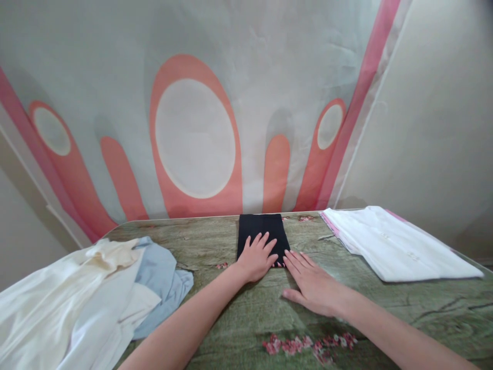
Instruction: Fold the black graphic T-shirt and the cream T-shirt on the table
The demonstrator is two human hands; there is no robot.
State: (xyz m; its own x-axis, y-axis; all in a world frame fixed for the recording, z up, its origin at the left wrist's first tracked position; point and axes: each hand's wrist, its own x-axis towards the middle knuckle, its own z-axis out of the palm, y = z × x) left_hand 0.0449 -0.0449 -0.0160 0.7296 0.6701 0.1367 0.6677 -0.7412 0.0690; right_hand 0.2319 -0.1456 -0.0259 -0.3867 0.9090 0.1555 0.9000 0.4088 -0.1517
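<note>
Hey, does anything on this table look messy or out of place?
Only the crumpled clothes pile at the left, spilling over the table edge. The black cloth and white stack lie neatly folded.

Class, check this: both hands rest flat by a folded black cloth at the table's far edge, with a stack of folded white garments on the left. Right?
Not quite. In the head view the folded white garments lie on the right; the left holds a loose heap of cream and blue clothes. Both the left hand and the right hand do rest flat by the black cloth.
</note>
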